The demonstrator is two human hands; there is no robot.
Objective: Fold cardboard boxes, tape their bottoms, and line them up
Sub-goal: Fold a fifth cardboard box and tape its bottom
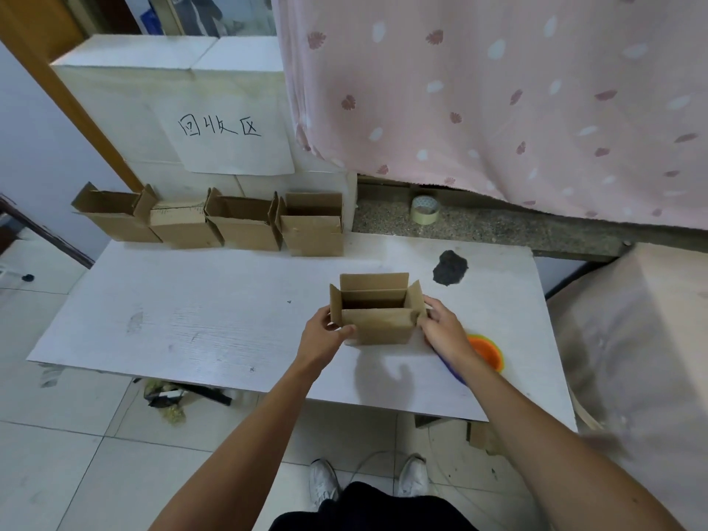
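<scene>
An upright brown cardboard box (377, 320) with its top flaps open stands on the white table (191, 320), a little right of centre. My left hand (325, 335) grips its left side, thumb on the front face. My right hand (440, 327) holds its right flap and side. Several folded boxes (245, 228) with open tops stand side by side in a row along the table's far left edge, against a white block. A roll of tape (424, 209) lies on the stone ledge behind the table.
An orange and blue dispenser-like object (486, 352) lies on the table under my right wrist. A dark stain (450, 268) marks the table beyond the box. A pink curtain (498, 90) hangs at the back right. Scraps lie on the tiled floor below.
</scene>
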